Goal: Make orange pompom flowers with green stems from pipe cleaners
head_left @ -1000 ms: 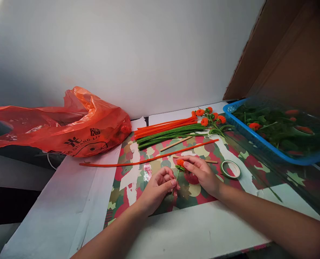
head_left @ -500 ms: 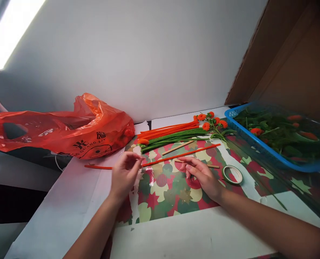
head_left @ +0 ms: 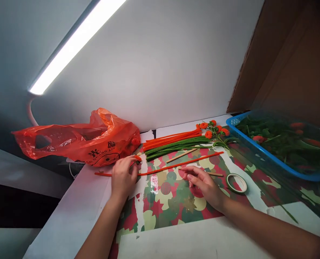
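Note:
My left hand (head_left: 124,178) pinches a small orange fuzzy flower (head_left: 137,158) between thumb and fingers, partly covering it. Beneath that hand a long orange pipe cleaner (head_left: 160,169) lies slantwise across the patterned mat. My right hand (head_left: 201,182) hovers over the mat, its fingers loosely bent and apart. A thin wooden stick (head_left: 216,174) passes behind those fingers, with both ends showing. Just beyond lie a second wooden stick (head_left: 181,155), a bundle of green pipe cleaners (head_left: 176,146) and a bundle of orange pipe cleaners (head_left: 173,139).
A roll of green tape (head_left: 237,183) lies right of my right hand. Several finished orange flowers (head_left: 213,129) on green stems rest behind it. A blue basket (head_left: 257,149) of leaves stands at right, a red plastic bag (head_left: 106,140) at left. A lit lamp (head_left: 76,46) hangs above.
My left hand has reached forward and taken the orange flower that lay at the left end of the bundles. My right hand has barely moved. The view has shifted slightly.

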`<state>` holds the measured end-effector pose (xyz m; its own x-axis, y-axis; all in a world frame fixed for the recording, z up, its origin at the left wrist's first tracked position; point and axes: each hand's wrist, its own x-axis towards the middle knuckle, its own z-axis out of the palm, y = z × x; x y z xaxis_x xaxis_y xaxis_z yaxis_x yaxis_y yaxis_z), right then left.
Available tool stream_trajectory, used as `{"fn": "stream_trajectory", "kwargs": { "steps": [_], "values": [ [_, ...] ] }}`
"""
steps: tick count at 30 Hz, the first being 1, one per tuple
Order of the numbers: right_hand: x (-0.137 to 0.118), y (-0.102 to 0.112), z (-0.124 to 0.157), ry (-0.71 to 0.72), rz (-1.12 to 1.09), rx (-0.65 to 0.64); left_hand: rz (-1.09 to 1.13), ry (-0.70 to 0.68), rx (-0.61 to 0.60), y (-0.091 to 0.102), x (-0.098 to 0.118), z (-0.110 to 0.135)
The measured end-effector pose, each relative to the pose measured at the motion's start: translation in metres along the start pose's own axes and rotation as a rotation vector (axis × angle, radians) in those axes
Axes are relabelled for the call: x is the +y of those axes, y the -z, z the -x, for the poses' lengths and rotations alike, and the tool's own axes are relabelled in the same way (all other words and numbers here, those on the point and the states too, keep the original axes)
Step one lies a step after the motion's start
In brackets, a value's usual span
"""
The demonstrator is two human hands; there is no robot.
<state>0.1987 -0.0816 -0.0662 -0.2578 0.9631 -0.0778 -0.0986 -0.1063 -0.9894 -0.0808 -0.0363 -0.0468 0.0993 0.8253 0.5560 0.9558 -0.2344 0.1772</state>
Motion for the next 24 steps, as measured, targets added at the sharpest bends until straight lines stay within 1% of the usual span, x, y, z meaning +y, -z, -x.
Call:
{"fn": "stream_trajectory", "kwargs": {
  "steps": [1,2,4,6,7,8,9,12,14,15,16,19,22,24],
  "values": [
    [0.002,-0.001,-0.001,0.01,0.02,-0.005,0.062,-0.059,-0.008,-0.003,0.008,0.002],
    [0.003,-0.001,-0.001,0.032,0.045,-0.009,0.11,-0.124,-0.044,-0.007,0.015,0.004],
    [0.005,-0.003,-0.003,0.104,0.112,-0.017,0.169,-0.247,-0.202,-0.014,0.028,0.009],
    [0.006,-0.004,-0.006,0.17,0.168,-0.029,0.179,-0.308,-0.327,-0.02,0.035,0.013],
    [0.006,-0.004,-0.007,0.189,0.185,-0.036,0.176,-0.314,-0.362,-0.022,0.036,0.015],
    [0.006,-0.005,-0.009,0.201,0.195,-0.04,0.176,-0.315,-0.383,-0.024,0.036,0.016],
    [0.005,-0.005,-0.01,0.206,0.204,-0.044,0.176,-0.303,-0.374,-0.025,0.035,0.016],
    [0.004,-0.005,-0.013,0.226,0.219,-0.038,0.149,-0.28,-0.269,-0.028,0.033,0.009],
    [0.004,-0.005,-0.013,0.232,0.233,-0.036,0.111,-0.285,-0.23,-0.031,0.035,-0.005],
    [0.004,-0.005,-0.014,0.241,0.243,-0.035,0.086,-0.281,-0.235,-0.033,0.038,-0.015],
    [0.004,-0.006,-0.014,0.252,0.254,-0.033,0.054,-0.272,-0.261,-0.037,0.041,-0.027],
    [0.004,-0.007,-0.013,0.291,0.283,-0.021,0.025,-0.236,-0.28,-0.053,0.052,-0.069],
    [0.004,-0.009,-0.012,0.308,0.304,-0.013,0.004,-0.195,-0.358,-0.073,0.062,-0.108],
    [0.005,-0.01,-0.012,0.324,0.337,0.001,0.0,-0.195,-0.449,-0.083,0.068,-0.124]
  ]
}}
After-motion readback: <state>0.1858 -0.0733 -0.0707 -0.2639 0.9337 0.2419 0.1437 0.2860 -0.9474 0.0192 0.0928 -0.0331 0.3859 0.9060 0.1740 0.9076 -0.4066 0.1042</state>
